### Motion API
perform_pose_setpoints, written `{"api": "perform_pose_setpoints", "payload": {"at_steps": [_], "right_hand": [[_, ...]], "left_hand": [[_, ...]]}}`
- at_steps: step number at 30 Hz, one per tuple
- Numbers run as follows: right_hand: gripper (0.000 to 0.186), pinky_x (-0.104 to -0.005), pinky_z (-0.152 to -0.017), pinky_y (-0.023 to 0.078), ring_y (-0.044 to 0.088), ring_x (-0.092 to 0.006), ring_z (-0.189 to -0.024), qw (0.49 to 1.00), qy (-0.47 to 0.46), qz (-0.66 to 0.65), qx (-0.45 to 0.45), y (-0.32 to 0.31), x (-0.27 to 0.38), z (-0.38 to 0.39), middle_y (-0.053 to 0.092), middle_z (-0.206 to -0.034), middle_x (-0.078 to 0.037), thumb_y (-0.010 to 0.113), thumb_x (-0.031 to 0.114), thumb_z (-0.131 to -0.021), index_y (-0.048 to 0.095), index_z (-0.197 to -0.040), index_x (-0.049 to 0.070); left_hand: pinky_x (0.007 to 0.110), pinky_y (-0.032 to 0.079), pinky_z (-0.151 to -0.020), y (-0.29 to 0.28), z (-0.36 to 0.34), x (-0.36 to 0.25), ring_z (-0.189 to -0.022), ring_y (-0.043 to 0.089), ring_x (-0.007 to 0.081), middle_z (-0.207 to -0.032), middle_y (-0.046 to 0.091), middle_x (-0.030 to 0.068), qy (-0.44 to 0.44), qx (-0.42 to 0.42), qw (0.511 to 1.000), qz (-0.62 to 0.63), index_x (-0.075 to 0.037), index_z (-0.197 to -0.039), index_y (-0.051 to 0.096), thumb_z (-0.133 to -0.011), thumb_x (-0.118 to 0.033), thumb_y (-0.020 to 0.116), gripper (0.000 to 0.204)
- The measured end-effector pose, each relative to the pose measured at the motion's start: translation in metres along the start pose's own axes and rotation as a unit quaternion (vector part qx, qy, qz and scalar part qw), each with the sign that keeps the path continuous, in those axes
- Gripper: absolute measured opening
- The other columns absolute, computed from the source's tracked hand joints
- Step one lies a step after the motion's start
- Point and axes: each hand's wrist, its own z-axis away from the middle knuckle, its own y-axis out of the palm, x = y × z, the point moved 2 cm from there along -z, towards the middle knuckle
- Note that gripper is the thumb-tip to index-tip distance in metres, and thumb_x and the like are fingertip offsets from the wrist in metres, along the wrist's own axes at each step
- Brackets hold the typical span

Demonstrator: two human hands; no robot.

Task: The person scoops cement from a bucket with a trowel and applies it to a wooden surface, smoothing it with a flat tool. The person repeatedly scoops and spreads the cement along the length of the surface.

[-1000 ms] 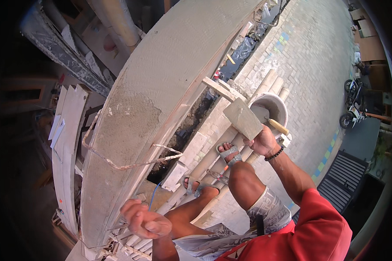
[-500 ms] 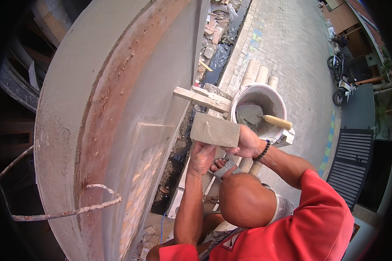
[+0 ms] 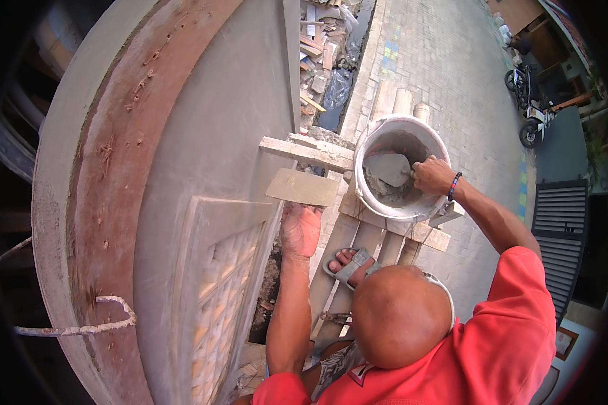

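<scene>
A flat, rectangular grey-beige slab [image 3: 302, 187] rests in my left hand [image 3: 300, 231], gripped from beneath; its underside is hidden, so I cannot tell whether it has a handle. Over at the white bucket [image 3: 365, 198], my right hand [image 3: 433, 177] is closed around the handle of a trowel [image 3: 388, 169]. The trowel's broad grey blade lies inside the bucket against wet grey mortar [image 3: 385, 192]. My fingers cover most of the handle.
The bucket stands on a platform of wooden boards [image 3: 369, 246], where my sandalled foot [image 3: 350, 264] also rests. A plastered wall [image 3: 216, 115] rises at left, with a bent metal rod [image 3: 108, 329] jutting out. Rubble [image 3: 321, 50] lies beside a ditch; a motorcycle [image 3: 530, 111] stands far right.
My right hand has left the slab and taken hold of the trowel handle in the bucket. The left hand alone now supports the slab, slightly farther left and tilted flatter.
</scene>
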Motion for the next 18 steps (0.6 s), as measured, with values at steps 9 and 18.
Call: {"api": "perform_pose_setpoints", "payload": {"at_steps": [9,18], "right_hand": [[0.014,-0.0446,-0.07,0.056,0.07,-0.0363,-0.078,0.995,-0.002,0.067,-0.077,-0.052,-0.009,0.024,0.07,-0.079,-0.02,0.06,0.001,-0.075,0.071,-0.083,0.002],[0.011,-0.042,-0.071,0.058,0.072,-0.0345,-0.075,0.992,-0.061,0.107,-0.041,-0.022,-0.003,0.018,0.07,-0.077,-0.021,0.062,0.002,-0.073,0.073,-0.075,0.001]], "left_hand": [[0.044,0.02,-0.119,0.036,0.01,0.038,-0.138,0.041,0.0214,-0.144,0.051,0.0043,-0.085,0.024,0.995,-0.043,-0.009,-0.143,0.047,-0.093,-0.02,0.068,0.056],[0.045,0.033,-0.112,0.044,0.008,0.052,-0.133,0.046,0.0244,-0.142,0.052,0.0094,-0.127,0.026,0.991,-0.028,-0.005,-0.142,0.045,-0.097,-0.019,0.062,0.051]]}}
